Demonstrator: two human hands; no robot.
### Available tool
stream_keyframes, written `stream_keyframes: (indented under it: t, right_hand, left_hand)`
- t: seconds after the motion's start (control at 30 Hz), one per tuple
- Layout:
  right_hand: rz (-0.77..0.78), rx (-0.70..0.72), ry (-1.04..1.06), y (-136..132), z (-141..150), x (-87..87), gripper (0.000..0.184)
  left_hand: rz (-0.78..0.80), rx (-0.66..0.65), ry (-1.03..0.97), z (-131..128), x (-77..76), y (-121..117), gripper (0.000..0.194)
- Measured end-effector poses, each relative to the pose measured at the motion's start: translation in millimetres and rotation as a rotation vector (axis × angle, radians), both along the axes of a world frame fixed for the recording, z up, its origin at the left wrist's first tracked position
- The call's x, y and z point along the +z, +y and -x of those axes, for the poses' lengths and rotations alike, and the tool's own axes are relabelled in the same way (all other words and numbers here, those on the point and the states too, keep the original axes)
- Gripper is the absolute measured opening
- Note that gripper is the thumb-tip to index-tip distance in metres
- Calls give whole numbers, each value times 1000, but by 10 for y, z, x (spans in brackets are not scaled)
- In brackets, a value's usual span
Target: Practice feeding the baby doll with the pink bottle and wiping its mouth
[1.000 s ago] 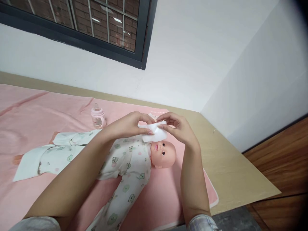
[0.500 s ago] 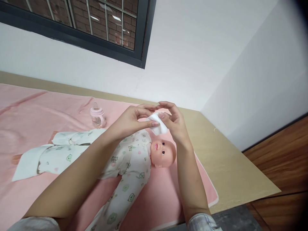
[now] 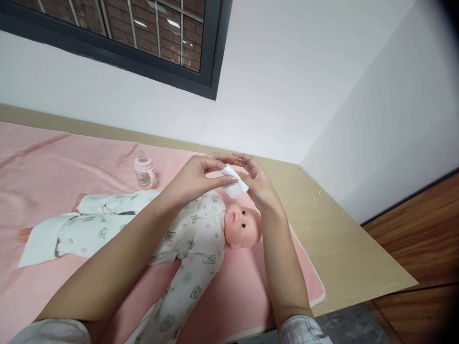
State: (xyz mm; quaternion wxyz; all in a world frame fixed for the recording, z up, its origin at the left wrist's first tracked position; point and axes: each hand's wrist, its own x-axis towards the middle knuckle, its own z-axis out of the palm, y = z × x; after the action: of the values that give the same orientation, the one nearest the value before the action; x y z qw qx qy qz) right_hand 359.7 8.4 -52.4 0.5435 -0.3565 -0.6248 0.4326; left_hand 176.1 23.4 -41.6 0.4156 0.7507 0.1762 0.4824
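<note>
A baby doll [image 3: 201, 234] in a white printed sleepsuit lies on its back on a pink blanket [image 3: 53, 162], head to the right. Above its head both my hands pinch a small folded white wipe [image 3: 234, 184]. My left hand [image 3: 197, 177] grips the wipe's left side with thumb and fingers closed. My right hand [image 3: 260, 184] holds its right side, fingers curled around it. The wipe hangs just above the doll's face without touching it.
A small pink baby bottle [image 3: 144, 172] stands upright on the blanket behind the doll. The blanket covers a beige tabletop [image 3: 344, 248] set into a white wall corner. A dark-framed window [image 3: 143, 43] is above, wooden floor at right.
The wipe has been folded smaller between my hands, which have come closer together and risen slightly above the doll's head.
</note>
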Motion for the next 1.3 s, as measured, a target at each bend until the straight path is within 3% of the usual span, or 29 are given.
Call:
stream_keyframes:
  t: [0.27, 0.37, 0.47, 0.6, 0.73, 0.87, 0.97, 1.3]
  right_hand:
    - [117, 86, -4, 45, -9, -24, 50]
    - [140, 52, 41, 135, -69, -55, 47]
    - [145, -43, 105, 300, -230, -133, 42]
    - [177, -200, 125, 560, -571, -372, 38]
    - [345, -205, 33, 744, -837, -773, 38]
    - [457, -174, -8, 816, -894, -1181, 35]
    - [469, -150, 23, 828, -885, -1365, 30]
    - [451, -181, 113, 847, -956, -1487, 23]
  left_hand:
    - [109, 44, -58, -10, -2, -13, 16]
    - [128, 74, -66, 4, 0, 0, 16]
    - [71, 45, 104, 25, 3, 42, 15]
    - [-84, -70, 590, 14, -37, 77, 19]
    - [-127, -157, 916, -69, -140, 59, 12]
    - [-143, -120, 942, -149, -210, 41, 12]
    - [-112, -127, 954, -178, -219, 25, 9]
    - [-79, -124, 952, -207, -239, -33, 6]
